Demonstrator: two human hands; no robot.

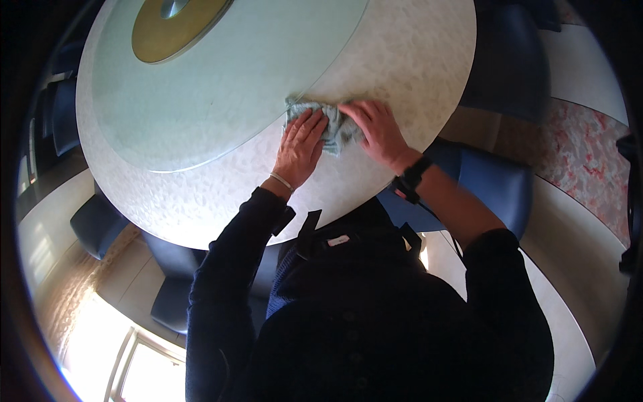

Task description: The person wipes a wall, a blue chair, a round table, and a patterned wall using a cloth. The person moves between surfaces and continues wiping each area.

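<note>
A crumpled pale green cloth [334,131] lies on the round, pale patterned tabletop [402,65], at the edge of the glass turntable [211,110]. Over the left part of the cloth, my left hand [300,145] is pressed down with its fingers stretched forward. My right hand [378,128] holds the right side of the cloth, its fingers bent over the bunched fabric. Parts of the cloth are hidden beneath both hands.
On the turntable sits a gold disc [176,32] with a silver centre. Dark blue chairs [495,181] stand around the table, close on my right, with another chair [98,226] at the left. A bright window [150,372] shows at the lower left.
</note>
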